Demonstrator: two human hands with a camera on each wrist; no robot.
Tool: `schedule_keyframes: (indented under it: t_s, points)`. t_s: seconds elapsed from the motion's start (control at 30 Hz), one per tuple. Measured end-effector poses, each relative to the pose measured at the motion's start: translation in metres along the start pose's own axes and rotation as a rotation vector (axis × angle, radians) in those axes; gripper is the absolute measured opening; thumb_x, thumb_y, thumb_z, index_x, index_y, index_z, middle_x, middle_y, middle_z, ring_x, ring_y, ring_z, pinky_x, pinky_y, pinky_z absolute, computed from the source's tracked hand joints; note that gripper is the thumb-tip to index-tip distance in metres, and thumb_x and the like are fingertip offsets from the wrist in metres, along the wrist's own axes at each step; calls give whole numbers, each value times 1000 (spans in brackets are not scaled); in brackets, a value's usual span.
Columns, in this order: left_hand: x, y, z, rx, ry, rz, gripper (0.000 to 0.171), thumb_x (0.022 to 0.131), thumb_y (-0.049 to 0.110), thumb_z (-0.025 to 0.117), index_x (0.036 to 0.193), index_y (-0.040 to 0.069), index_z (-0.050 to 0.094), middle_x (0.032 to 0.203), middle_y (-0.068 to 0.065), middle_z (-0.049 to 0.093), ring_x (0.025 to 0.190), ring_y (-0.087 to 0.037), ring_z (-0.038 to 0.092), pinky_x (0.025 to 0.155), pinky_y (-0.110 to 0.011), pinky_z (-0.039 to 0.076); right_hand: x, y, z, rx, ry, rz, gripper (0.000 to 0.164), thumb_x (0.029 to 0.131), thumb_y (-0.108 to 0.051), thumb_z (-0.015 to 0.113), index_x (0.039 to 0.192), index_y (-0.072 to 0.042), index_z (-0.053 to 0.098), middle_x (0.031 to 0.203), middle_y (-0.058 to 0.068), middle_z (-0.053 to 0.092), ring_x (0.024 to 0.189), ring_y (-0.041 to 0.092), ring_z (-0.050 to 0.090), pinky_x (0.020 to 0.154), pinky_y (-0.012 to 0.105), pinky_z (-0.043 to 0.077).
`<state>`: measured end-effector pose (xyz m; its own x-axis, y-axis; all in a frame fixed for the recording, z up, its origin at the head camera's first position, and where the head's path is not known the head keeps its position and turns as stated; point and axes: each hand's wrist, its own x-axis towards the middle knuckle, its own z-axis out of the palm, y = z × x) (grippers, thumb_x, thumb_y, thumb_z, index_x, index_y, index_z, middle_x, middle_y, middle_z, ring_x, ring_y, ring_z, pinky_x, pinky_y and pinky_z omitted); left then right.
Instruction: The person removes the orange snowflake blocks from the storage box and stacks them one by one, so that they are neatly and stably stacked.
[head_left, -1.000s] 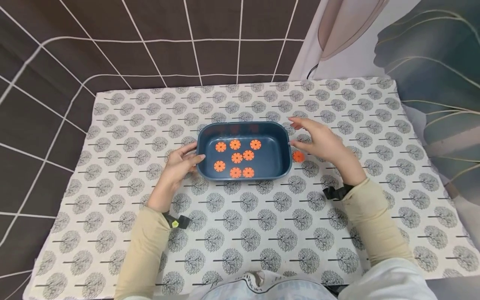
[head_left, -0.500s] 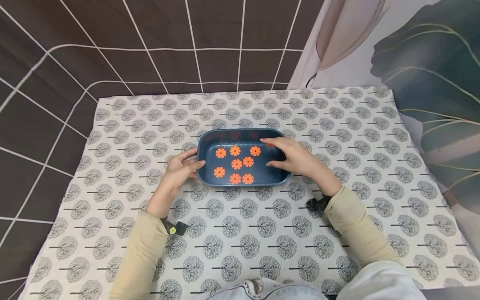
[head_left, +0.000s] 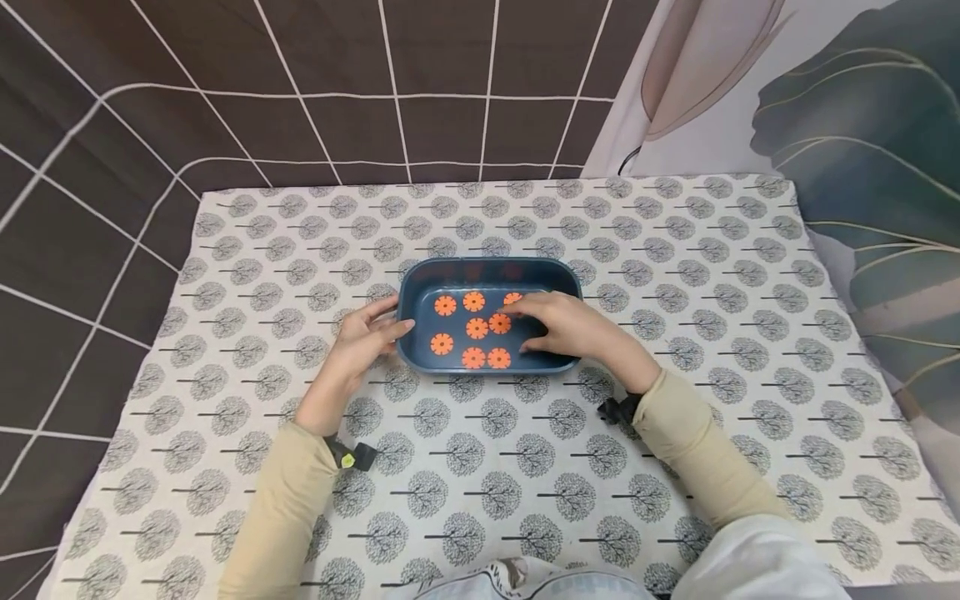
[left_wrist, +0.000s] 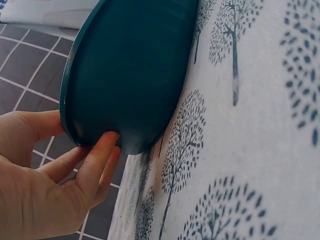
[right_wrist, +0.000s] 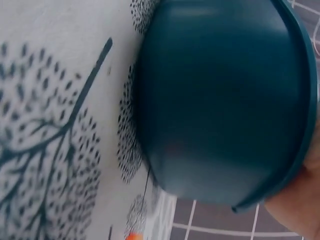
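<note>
A dark blue rectangular basin [head_left: 491, 367] with rounded corners sits at mid-table. Several orange notched discs [head_left: 442, 343] lie flat on its floor, spread over the left and middle. My left hand [head_left: 363, 340] grips the basin's left end, thumb over the rim and fingers against the outer wall; the left wrist view shows those fingers [left_wrist: 97, 162] on the wall. Over the right side of the basin my right hand [head_left: 566, 327] reaches in, thumb and fingers apart, fingertips over an orange disc [head_left: 499, 323]. In the right wrist view the basin wall [right_wrist: 225, 100] hides the fingertips.
A white cloth with grey tree prints [head_left: 450, 467] covers the table. Dark fabric with white grid lines [head_left: 442, 125] hangs behind, and a leaf-patterned curtain [head_left: 862, 167] at the right. A bit of orange [right_wrist: 134, 236] shows on the cloth in the right wrist view.
My right hand has moved left, from outside the basin's right end to over the discs inside. The loose disc right of the basin is now hidden in the head view. My left hand stays put.
</note>
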<state>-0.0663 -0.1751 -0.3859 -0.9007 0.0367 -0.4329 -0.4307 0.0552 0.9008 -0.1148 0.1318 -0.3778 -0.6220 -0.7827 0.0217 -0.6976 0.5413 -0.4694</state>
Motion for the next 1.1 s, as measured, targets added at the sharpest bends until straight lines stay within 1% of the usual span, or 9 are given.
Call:
schedule_keyframes:
  t_s: [0.1, 0.23, 0.33, 0.53, 0.73, 0.93, 1.1]
  points:
    - [0, -1, 1, -4, -1, -2, 63, 85, 9, 66, 141, 12, 39, 132, -15, 54, 89, -15, 67, 78, -26, 56, 4, -3, 2, -4, -36, -23, 58, 72, -22, 81, 124, -9, 60, 115, 7, 64, 109, 23, 58, 98, 40, 45]
    - [-1, -1, 2, 8, 1, -8, 64, 85, 9, 66, 142, 13, 38, 133, -15, 53, 92, -17, 66, 77, -26, 56, 7, -8, 6, -4, -97, -22, 58, 72, -23, 81, 124, -11, 59, 113, 3, 64, 104, 19, 60, 93, 37, 49]
    - [-1, -1, 3, 7, 2, -5, 64, 85, 9, 66, 142, 12, 38, 133, -16, 53, 94, -19, 66, 78, -27, 56, 9, -11, 9, -7, -128, -26, 55, 74, -23, 80, 123, -12, 59, 113, 2, 62, 100, 18, 60, 88, 35, 51]
    - [-2, 0, 3, -13, 6, -12, 63, 85, 9, 66, 142, 13, 39, 132, -15, 53, 94, -20, 66, 83, -31, 55, 12, -15, 16, -46, -158, -38, 47, 75, -25, 78, 118, -14, 62, 115, 0, 61, 102, 20, 61, 91, 35, 50]
    - [-1, 1, 2, -7, 11, -12, 63, 85, 10, 66, 141, 14, 39, 130, -16, 56, 88, -18, 67, 82, -30, 55, 16, -16, 19, -77, -169, -35, 44, 77, -28, 76, 117, -13, 63, 116, 2, 62, 106, 22, 60, 95, 37, 48]
    - [-1, 1, 2, -7, 15, -8, 62, 85, 9, 66, 141, 13, 40, 131, -15, 54, 91, -17, 67, 81, -29, 56, 19, -17, 21, -96, -190, -72, 39, 79, -25, 74, 115, -12, 64, 116, 3, 61, 108, 21, 58, 96, 36, 48]
    - [-1, 1, 3, -20, 14, -3, 62, 85, 8, 66, 141, 13, 40, 132, -15, 54, 89, -14, 67, 81, -29, 55, 20, -18, 22, -91, -196, -69, 37, 79, -23, 74, 114, -12, 65, 116, 3, 61, 109, 21, 58, 97, 36, 47]
